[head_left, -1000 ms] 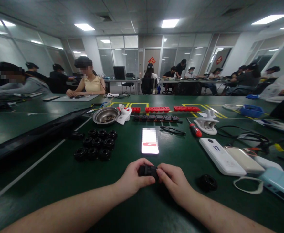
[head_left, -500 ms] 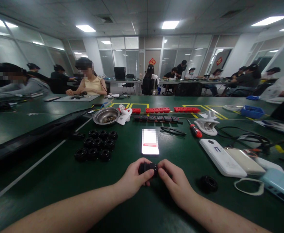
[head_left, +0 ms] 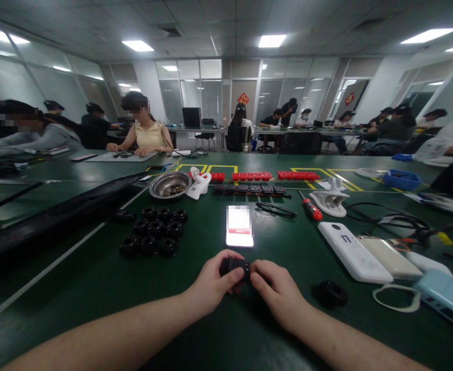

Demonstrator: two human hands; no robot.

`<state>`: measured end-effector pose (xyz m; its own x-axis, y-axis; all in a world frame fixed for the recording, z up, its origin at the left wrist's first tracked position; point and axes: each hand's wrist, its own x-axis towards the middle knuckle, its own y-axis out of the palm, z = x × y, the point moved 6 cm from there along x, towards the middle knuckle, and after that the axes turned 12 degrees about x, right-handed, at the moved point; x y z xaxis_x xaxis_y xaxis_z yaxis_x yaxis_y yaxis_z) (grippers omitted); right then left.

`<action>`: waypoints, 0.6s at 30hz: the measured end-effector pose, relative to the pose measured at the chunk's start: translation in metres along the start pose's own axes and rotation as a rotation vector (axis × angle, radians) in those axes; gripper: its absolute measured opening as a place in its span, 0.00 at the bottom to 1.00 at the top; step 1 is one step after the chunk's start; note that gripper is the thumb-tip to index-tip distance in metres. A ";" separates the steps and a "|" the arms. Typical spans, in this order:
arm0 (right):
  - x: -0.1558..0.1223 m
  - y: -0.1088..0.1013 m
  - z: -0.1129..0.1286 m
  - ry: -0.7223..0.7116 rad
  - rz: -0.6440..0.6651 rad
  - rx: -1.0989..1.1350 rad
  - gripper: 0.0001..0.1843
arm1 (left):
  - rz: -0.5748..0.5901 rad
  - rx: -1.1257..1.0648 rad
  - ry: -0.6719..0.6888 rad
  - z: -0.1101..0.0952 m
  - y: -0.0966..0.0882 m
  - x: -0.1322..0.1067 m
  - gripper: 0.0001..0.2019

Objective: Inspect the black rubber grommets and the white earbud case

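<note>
My left hand (head_left: 211,283) is wrapped round a short black cylindrical part (head_left: 233,265), its thumb lying across the front. The part's ringed end faces right. Close against that end, my right hand (head_left: 278,288) has thumb and fingers pinched together; whatever they hold, if anything, is hidden. Just beyond both hands lies a lit phone (head_left: 239,238). Several black ring-shaped parts (head_left: 155,226) stand in rows to the left, and a single black ring-shaped part (head_left: 332,293) lies to the right of my right hand.
A metal bowl (head_left: 157,191) contains small brass-coloured pieces. Behind the phone are a black strip of modules (head_left: 249,190), red strips (head_left: 251,176) and glasses (head_left: 275,209). A screwdriver (head_left: 311,207), white device (head_left: 352,252) and cables lie right. A long black panel (head_left: 67,211) lies left.
My right fingertips have shifted slightly at the part's end, and the part has turned a little in my left hand. A co-worker's hand has appeared at the far left edge.
</note>
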<state>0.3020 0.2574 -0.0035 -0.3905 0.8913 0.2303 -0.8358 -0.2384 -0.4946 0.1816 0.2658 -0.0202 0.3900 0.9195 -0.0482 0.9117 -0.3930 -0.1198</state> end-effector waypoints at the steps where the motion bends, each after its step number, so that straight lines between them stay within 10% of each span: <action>1: 0.000 0.001 -0.001 0.009 0.009 -0.025 0.16 | 0.014 -0.007 0.003 0.000 0.001 0.001 0.21; 18: 0.002 0.000 0.002 -0.012 -0.009 0.010 0.08 | 0.027 -0.040 -0.017 0.003 0.002 0.003 0.21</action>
<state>0.3005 0.2586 -0.0008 -0.3877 0.8887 0.2449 -0.8431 -0.2344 -0.4840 0.1840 0.2678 -0.0239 0.4127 0.9084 -0.0675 0.9054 -0.4172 -0.0782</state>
